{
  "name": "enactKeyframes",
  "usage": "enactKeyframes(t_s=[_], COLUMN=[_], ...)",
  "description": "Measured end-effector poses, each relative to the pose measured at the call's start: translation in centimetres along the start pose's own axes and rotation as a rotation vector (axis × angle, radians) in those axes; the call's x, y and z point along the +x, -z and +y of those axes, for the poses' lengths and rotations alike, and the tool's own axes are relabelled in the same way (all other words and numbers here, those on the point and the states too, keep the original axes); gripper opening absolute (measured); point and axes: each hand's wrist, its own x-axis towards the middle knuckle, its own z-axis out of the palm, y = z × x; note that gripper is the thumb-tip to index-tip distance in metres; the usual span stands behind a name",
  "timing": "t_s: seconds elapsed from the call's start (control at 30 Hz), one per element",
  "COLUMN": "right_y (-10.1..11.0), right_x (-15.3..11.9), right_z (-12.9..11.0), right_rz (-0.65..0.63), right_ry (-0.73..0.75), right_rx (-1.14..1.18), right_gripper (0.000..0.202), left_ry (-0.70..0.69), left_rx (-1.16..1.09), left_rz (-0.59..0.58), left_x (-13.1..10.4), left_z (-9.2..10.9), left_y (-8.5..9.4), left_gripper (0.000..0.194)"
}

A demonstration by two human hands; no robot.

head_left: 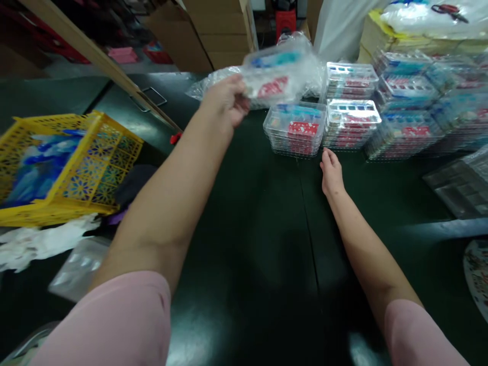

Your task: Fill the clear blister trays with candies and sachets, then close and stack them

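My left hand [233, 101] is closed on the left edge of a clear plastic box [276, 76], holding it raised above the table. Red and blue contents show through the box, though it is blurred. Just below it stands a stack of similar clear boxes [295, 129] with red, white-dotted pieces inside. My right hand [332, 172] has its fingers stretched out at the front corner between that stack and the neighbouring stack [351, 124]. It holds nothing that I can see, and whether its fingertips touch the boxes I cannot tell.
More box stacks [406, 117] stand at the right. A yellow basket [120, 168] with blue packets sits at the left, beside a wooden post [114, 71]. Crumpled clear plastic [219, 81] lies at the back edge of the dark green table [259, 244]. Scissors [450, 11] lie top right.
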Motion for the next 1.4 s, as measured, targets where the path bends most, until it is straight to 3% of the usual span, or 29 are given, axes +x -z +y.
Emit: enactKeyframes(t_s=[0.1, 0.2, 0.37, 0.53, 0.63, 0.77, 0.93, 1.07, 1.17, 1.27, 1.33, 1.4], right_y=[0.0, 0.1, 0.4, -1.5, -3.1, -3.8, -3.8, -4.2, -3.7, -2.2, -1.1, -0.6], right_x=[0.1, -0.1, -1.4, -1.4, 0.2, 2.6, 4.4, 4.9, 3.3, -0.1, -2.5, -4.1], right_z=[0.3, 0.3, -2.5, -7.5, -8.9, -8.5, -7.4, -8.1, -8.9, -7.8, -5.8, -3.3], right_rz=[0.004, 0.033, 0.136, -0.015, -0.117, -0.155, -0.152, -0.179, -0.137, -0.057, -0.044, -0.058], right_ry=[-0.003, 0.023, 0.338, 0.485, 0.457, 0.424, 0.406, 0.376, 0.406, 0.392, 0.269, 0.051], right_rx=[0.004, -0.026, -0.191, -0.314, -0.36, -0.361, -0.346, -0.316, -0.308, -0.241, -0.147, -0.024], right_gripper=[0.057, 0.056, 0.054, 0.062, 0.067, 0.066, 0.066, 0.065, 0.064, 0.063, 0.066, 0.074], left_ry=[0.01, -0.003, -0.091, -0.074, -0.109, -0.158, -0.02, 0.002, 0.006, 0.003, 0.01, -0.006], left_rx=[0.052, 0.089, 0.145, 0.118, 0.05, -0.065, -0.192, -0.193, -0.195, -0.196, -0.186, -0.145], left_rz=[0.006, 0.086, 0.141, 0.14, 0.115, 0.117, 0.007, 0.022, 0.024, 0.063, 0.085, 0.088], left_x=[-3.0, -4.7, -5.3, -5.1, -4.7, -4.5, -4.2, -3.6, -3.4, -3.5, -3.8, -4.3], left_z=[-0.7, -1.6, -1.9, -3.0, -4.1, -5.7, -7.1, -7.3, -7.2, -7.1, -7.0, -6.8], left_y=[-3.7, -5.7, -6.8, -6.5, -6.1, -6.0, -7.1, -7.6, -7.4, -7.0, -6.8, -6.6], left_gripper=[0.03, 0.029, 0.036, 0.048, 0.054, 0.044, 0.048, 0.04, 0.04, 0.05, 0.058, 0.065])
